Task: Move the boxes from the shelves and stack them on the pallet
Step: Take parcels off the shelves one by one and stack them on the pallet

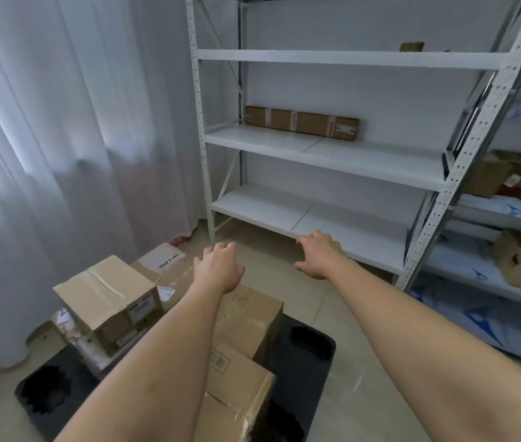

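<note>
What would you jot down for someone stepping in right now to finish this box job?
Left hand and right hand: both held out in front, holding nothing, fingers loosely curled.
Done: several boxes already sit on the black pallet, including a small box stacked on top.
Left: a long flat box lies at the back of the middle shelf; another small box sits on the shelf above. The lowest shelf holds none.
Next, probably: fetch the long box.
</note>
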